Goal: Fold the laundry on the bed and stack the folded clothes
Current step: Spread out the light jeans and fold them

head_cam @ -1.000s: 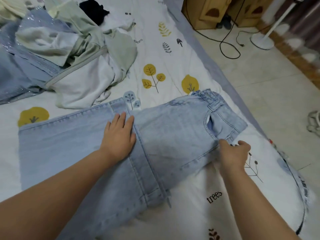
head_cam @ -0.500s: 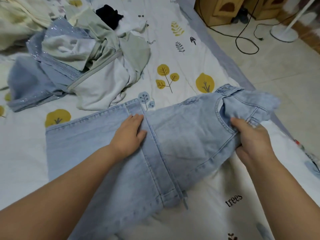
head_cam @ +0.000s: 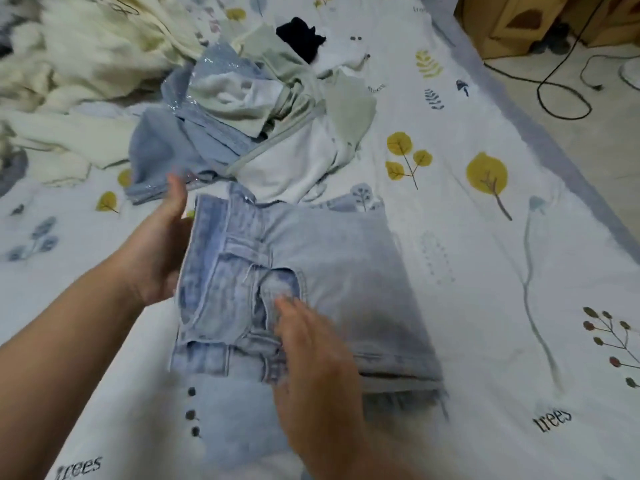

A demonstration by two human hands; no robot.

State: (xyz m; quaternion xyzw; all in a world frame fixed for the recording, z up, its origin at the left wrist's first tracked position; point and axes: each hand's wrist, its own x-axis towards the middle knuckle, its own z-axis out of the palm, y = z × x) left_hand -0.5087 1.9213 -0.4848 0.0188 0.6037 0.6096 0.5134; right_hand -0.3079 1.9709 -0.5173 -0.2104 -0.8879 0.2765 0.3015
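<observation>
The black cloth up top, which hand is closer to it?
Left. The left hand is beside the jeans, nearer the black cloth; the right hand rests lower.

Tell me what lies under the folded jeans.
The folded jeans lie on the leaf-print sheet, which shows all around them. Their lower denim layers peek out at the near edge. Anything else beneath is covered. The right hand rests on top.

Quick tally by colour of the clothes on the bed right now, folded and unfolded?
Light blue denim: 2, the folded jeans and a sparkly garment
Pale green: 1
White: 1
Black: 1
Cream: 1 heap, item count unclear
Total: 6 at least
</observation>
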